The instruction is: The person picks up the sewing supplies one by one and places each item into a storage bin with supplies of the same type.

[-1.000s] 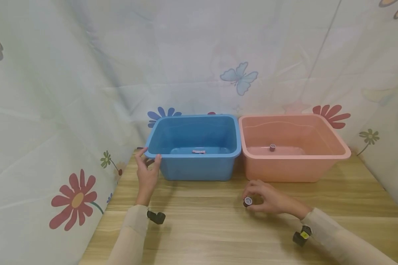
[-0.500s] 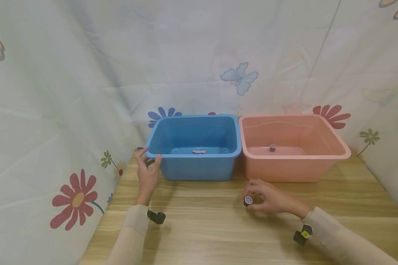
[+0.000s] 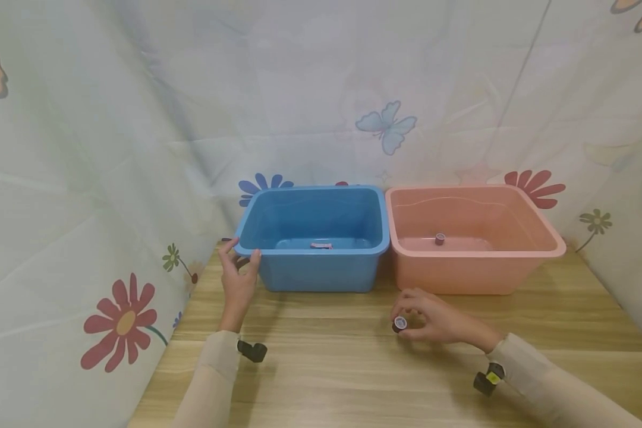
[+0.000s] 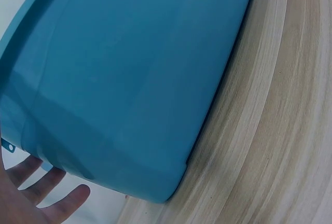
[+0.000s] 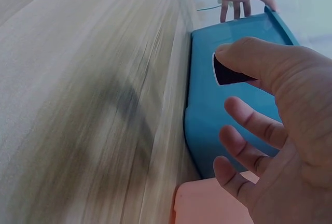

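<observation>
My left hand (image 3: 238, 285) holds the front left corner of a blue plastic bin (image 3: 318, 272), thumb at the front rim and fingers around the side. In the left wrist view, several fingertips (image 4: 71, 203) show against the bin's wall. Between the thumb and a finger of my right hand (image 3: 433, 318) is a small dark cylinder (image 3: 399, 324) with a pale round end, pinched in front of the bins. The right wrist view shows the thumb over this cylinder (image 5: 231, 73), the other fingers loosely bent below. The pinching finger is mostly hidden there.
A pink plastic bin (image 3: 471, 273) stands against the blue one's right side, with a similar small cylinder (image 3: 440, 239) inside. A small pink-and-white item (image 3: 321, 245) lies in the blue bin. Behind the wooden table (image 3: 321, 368) hangs a printed curtain (image 3: 299, 89).
</observation>
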Available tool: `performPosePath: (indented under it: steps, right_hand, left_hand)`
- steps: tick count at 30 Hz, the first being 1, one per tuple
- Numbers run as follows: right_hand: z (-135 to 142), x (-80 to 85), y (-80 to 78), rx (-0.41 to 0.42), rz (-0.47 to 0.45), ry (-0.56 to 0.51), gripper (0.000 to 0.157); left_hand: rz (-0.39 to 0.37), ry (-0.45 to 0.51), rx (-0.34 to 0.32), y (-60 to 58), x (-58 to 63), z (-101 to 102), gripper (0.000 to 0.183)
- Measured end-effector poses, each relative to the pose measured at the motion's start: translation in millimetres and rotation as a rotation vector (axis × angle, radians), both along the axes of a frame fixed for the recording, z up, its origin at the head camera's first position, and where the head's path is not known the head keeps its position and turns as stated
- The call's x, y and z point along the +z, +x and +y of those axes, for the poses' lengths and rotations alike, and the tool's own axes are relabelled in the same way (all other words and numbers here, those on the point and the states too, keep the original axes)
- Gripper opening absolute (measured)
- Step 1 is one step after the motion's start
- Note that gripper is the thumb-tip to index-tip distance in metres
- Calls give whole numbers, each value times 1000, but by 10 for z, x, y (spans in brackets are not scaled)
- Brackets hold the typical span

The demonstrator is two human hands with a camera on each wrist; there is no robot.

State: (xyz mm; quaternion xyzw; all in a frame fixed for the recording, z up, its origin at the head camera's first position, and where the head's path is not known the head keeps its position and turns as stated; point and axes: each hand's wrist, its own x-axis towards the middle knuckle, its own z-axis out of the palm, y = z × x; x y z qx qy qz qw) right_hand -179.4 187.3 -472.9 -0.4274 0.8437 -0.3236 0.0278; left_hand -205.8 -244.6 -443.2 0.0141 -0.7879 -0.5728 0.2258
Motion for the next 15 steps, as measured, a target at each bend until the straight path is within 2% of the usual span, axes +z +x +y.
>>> performPosePath:
  steps: [15]
  right_hand:
    - [-1, 85, -28, 15, 54, 16, 31]
  left_hand:
    - [20, 8, 1, 3, -2, 12, 65]
